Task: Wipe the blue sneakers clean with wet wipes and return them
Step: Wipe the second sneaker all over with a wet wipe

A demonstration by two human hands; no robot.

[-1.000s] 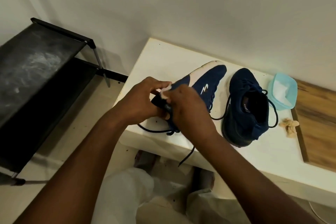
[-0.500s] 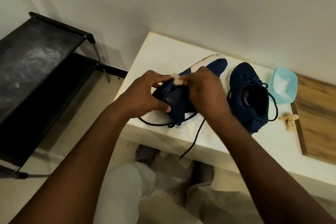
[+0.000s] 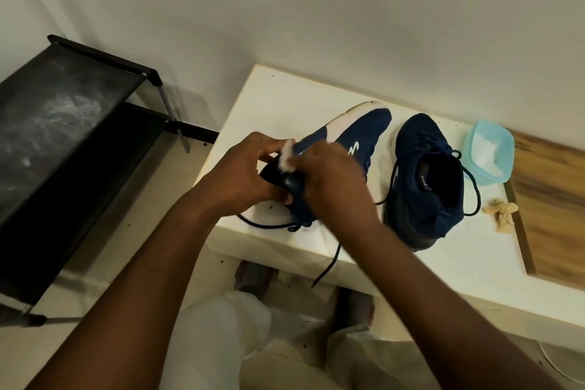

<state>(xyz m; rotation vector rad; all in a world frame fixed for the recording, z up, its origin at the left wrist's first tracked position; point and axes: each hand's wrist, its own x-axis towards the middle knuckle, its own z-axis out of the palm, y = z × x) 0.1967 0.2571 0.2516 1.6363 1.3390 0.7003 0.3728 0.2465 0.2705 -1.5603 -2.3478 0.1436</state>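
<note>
Head view: held sneaker (image 3: 348, 139) lies tilted on its side at the near-left corner of the white table (image 3: 285, 95). Its long axis runs from the heel at the hands to the toe, which points away and right toward the wall. Left hand (image 3: 240, 174) grips the heel. Right hand (image 3: 332, 177), blurred, pinches the wipe (image 3: 286, 157) against it. Second sneaker (image 3: 427, 184) stands upright just beside, toe toward the wall.

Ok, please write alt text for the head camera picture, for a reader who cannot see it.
On a white table, the left hand grips the heel of a blue sneaker while the right hand holds a white wipe against it. The second sneaker, a blue tub and a crumpled wipe sit to the right; a black rack stands at left.
</note>
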